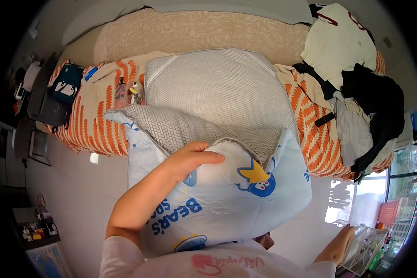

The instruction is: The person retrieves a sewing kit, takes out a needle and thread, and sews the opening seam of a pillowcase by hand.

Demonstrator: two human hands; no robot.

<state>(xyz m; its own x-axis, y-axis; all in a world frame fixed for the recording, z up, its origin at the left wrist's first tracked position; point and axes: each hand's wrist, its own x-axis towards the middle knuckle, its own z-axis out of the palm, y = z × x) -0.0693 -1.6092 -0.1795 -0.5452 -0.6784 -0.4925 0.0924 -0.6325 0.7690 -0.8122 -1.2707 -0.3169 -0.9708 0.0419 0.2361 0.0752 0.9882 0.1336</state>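
My left hand (194, 160) is closed on the edge of a light blue padded mat (222, 208) printed with blue bears, yellow stars and lettering. Near this hand the mat's edge is turned back and shows a grey honeycomb-mesh underside (180, 127). Behind it, a broad grey mesh part (213, 81) with pale corner bands lies flat on the sofa; whether it is one piece with the blue part cannot be made out. The mat hangs from the sofa front toward my body. At the lower right only part of my right arm (336, 248) shows; its hand is not visible.
The sofa has an orange-and-cream patterned cover (102, 111). On it lie a dark backpack (67, 83), small bottles (125, 92), a black remote-like object (324, 119), a white shirt (340, 39) and dark clothes (375, 92). A wire rack (363, 248) stands at lower right.
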